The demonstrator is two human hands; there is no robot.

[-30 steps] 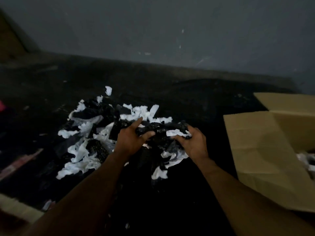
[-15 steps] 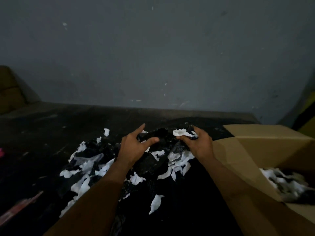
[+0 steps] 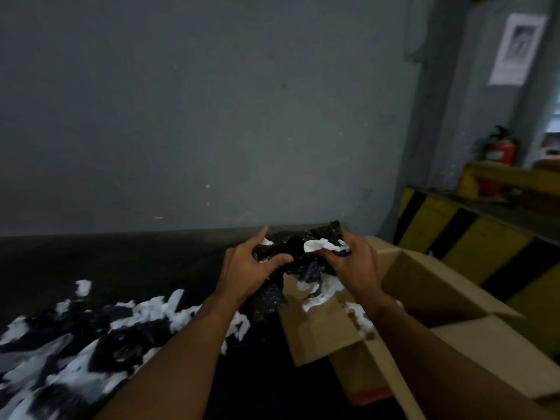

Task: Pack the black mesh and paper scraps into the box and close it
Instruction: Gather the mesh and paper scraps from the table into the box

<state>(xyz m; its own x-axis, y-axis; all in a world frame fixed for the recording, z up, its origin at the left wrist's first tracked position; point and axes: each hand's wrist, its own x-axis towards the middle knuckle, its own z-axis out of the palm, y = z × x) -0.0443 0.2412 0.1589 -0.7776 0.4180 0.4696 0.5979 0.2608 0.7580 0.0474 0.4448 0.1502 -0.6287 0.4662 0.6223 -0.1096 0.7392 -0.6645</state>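
Head view: two hands, one bundle, raised above the box's left flap.
Left hand (image 3: 251, 268) clamps the bundle of black mesh and paper scraps (image 3: 298, 253) with its thumb, forefinger straight. Right hand (image 3: 354, 262) is curled round the bundle's other end. The open box (image 3: 424, 286) sits at the right edge of the dark floor (image 3: 121, 262), the loose pile (image 3: 91, 344) near-left.

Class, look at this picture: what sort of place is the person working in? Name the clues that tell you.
Probably a warehouse or factory floor: a yellow-and-black striped barrier, a red fire extinguisher, and a paper notice posted on the bare grey pillar.
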